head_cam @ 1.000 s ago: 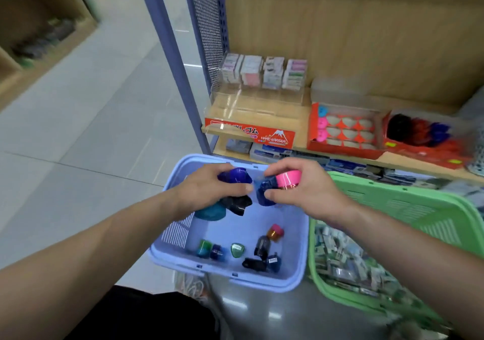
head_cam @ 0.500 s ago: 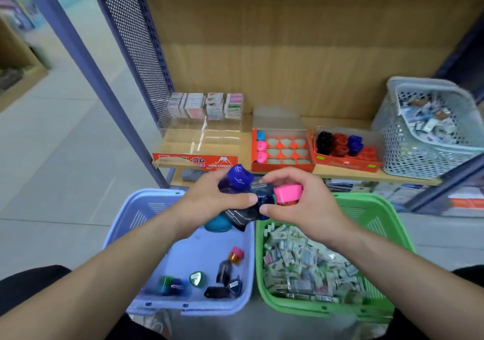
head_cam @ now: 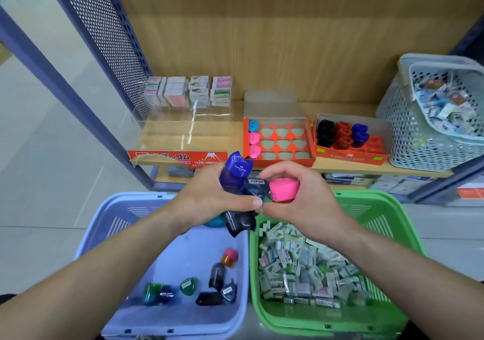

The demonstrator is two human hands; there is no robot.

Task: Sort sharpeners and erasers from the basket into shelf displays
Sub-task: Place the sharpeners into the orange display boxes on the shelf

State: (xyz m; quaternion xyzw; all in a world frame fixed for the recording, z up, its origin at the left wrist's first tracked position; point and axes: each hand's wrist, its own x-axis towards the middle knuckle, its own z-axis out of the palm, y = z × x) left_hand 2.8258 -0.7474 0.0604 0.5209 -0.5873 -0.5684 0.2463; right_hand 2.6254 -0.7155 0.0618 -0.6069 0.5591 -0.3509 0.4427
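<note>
Gripping a bunch of sharpeners [head_cam: 239,222] with a tall blue sharpener [head_cam: 237,168] uppermost, a person's left hand [head_cam: 209,203] touches the right hand [head_cam: 301,203], whose fingers pinch a pink sharpener [head_cam: 284,189], just off the shelf's [head_cam: 340,108] front edge and above a lilac basket [head_cam: 104,224] and a green basket [head_cam: 366,208]. Loose sharpeners [head_cam: 217,274] lie in the lilac basket; wrapped erasers [head_cam: 301,269] fill the green one. On the shelf, an orange slotted tray [head_cam: 279,161] holds three small sharpeners in its left column, beside a second tray [head_cam: 351,156] of black, red and blue ones.
</note>
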